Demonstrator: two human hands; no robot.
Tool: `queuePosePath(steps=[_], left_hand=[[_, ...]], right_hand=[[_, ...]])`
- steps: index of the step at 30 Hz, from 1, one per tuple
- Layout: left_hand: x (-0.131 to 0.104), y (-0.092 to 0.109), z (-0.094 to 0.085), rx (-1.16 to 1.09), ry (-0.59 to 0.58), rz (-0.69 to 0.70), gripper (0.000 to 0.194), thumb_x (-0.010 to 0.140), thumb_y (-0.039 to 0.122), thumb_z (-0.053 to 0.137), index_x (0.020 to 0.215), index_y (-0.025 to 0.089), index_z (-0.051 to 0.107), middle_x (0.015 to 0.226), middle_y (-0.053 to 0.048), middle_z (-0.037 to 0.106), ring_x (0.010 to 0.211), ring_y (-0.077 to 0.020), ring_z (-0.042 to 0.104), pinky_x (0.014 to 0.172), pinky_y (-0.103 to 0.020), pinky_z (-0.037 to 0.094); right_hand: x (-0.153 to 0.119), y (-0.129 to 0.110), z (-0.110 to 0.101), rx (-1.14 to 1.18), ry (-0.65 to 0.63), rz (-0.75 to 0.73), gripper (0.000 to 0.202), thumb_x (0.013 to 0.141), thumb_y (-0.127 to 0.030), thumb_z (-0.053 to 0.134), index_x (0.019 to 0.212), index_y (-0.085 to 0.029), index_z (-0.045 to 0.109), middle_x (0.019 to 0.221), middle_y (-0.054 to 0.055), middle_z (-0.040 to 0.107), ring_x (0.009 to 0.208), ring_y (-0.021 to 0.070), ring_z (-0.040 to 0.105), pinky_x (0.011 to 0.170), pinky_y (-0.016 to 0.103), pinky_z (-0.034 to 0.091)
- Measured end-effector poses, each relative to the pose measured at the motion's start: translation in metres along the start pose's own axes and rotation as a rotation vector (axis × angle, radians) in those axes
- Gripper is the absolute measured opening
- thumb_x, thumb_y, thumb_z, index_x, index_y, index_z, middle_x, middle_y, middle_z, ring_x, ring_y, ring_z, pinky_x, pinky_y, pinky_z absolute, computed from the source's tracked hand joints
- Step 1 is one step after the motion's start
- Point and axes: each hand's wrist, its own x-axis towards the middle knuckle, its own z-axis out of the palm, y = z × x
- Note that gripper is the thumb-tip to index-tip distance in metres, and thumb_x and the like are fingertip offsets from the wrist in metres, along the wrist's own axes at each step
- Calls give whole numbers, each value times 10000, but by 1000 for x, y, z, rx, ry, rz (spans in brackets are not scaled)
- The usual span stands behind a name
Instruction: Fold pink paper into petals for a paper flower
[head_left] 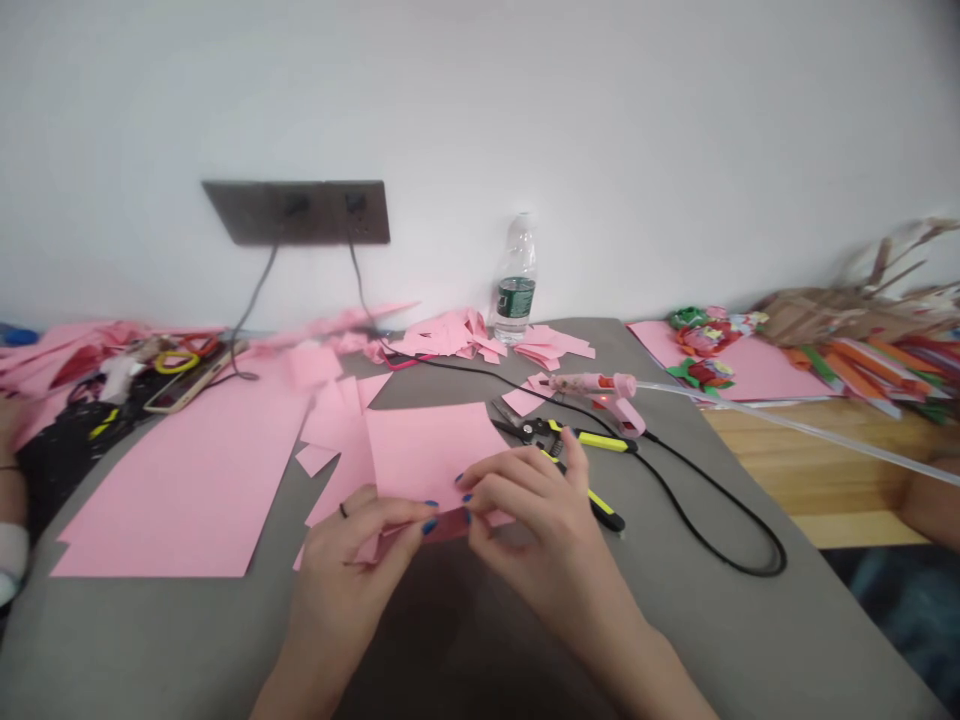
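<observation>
Pink sheet (431,450) is up off the worktop (187,650), front & centre, held btwn both hands. L hand (352,550) pinches its near edge, thumb vs. index; R hand (540,510) pinches the same edge just beside, little finger lifted clear. So hands are close but apart, each clamped on paper, w/ a small gap btwn fingertips. A darker strip shows under the near edge, prob. a turned-up flap; step in hand looks like folding or creasing there. Keeping it straight calls for even pressure L & R; exact fold line can't be made out.

Around it: small pink pieces (334,415) just beyond L hand, large pink sheets (202,470) flat further L. Pliers-type tool (600,440), yellow/blk handles, lies R of the sheet, partly behind R hand. Glue gun (621,408) just past it, red light showing, clear stick (795,427) out the back, blk cable (750,572) looped R.

Back of worktop: upright bottle (515,300) w/ green label, amid pink scraps (454,332). Far L: phone (191,380), yellow-handled scissors (176,361). R side: paper flowers (705,340) & orange/green strips (851,375), nr a wood surface (787,440). Bkgd: pale wall (600,120) w/ dark socket panel (322,228), plugs in. Other people's arms at L edge (11,500) & R edge (930,500).
</observation>
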Motion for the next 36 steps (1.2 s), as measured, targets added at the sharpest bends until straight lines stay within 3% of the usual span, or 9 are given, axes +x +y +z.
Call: queuePosePath(steps=[5, 8, 10, 13, 16, 21, 28, 32, 36], left_hand=[[3, -11, -27, -30, 92, -125, 98, 799, 205, 725, 781, 279, 787, 767, 37, 791, 702, -148, 750, 658, -179, 599], [4, -10, -27, -62, 69, -145, 74, 791, 218, 732, 765, 266, 782, 749, 30, 785, 683, -152, 747, 627, -178, 599], [3, -8, -20, -76, 58, -158, 74, 800, 220, 726, 768, 257, 781, 756, 20, 785, 689, -156, 746, 628, -183, 598], [1, -4, -9, -82, 7, -146, 78, 810, 216, 721, 791, 254, 787, 768, 11, 783, 708, -162, 744, 653, -198, 600], [-1, -4, -2, -89, -24, -133, 101, 816, 201, 711, 792, 260, 790, 753, 14, 773, 697, -158, 734, 655, -202, 595], [-2, -10, -11, -79, -25, -99, 149, 805, 163, 710, 802, 286, 794, 736, 41, 769, 668, -129, 717, 617, -164, 564], [-4, -18, -38, -61, 184, -187, 35, 799, 244, 750, 785, 270, 768, 776, 37, 778, 691, -142, 727, 600, -166, 578], [-2, -8, -29, -45, 119, -136, 56, 793, 258, 752, 743, 264, 776, 721, 28, 774, 656, -160, 728, 610, -206, 596], [-4, -3, -18, 8, 22, -82, 74, 802, 236, 747, 780, 282, 800, 730, 27, 777, 670, -162, 729, 626, -212, 588]], right_hand=[[-9, 55, -26, -137, 142, 172, 116, 776, -158, 625, 742, -250, 563, 864, -21, 749, 865, 267, 684, 1087, 702, 133], [-11, 56, -31, 104, 137, 255, 90, 865, -187, 576, 894, -263, 613, 921, 41, 721, 920, 276, 677, 942, 537, 436], [-10, 41, -27, 238, 57, 163, 171, 898, -172, 557, 1021, -268, 627, 1073, 78, 697, 1061, 272, 647, 906, 456, 480], [-6, 12, -14, 167, -29, -7, 183, 874, -118, 600, 942, -279, 655, 1238, 61, 663, 1136, 254, 611, 1089, 523, 308], [-3, -6, -3, 124, -7, -58, 230, 862, -58, 588, 847, -279, 648, 1124, -1, 720, 1047, 205, 644, 1166, 544, 122], [0, 3, -2, 97, 47, -34, 221, 787, -42, 579, 735, -256, 576, 996, -40, 754, 928, 188, 663, 1155, 550, 133], [-7, 47, -34, -15, 167, 115, 137, 843, -138, 604, 826, -274, 604, 975, 18, 737, 950, 264, 672, 1069, 593, 257], [-5, 20, -30, 81, 71, 5, 179, 875, -155, 629, 986, -296, 641, 1141, 52, 701, 1075, 264, 650, 1116, 552, 246], [1, -10, -11, 122, -35, -59, 210, 870, -79, 614, 859, -289, 624, 973, -38, 750, 959, 188, 672, 1184, 502, 117]])
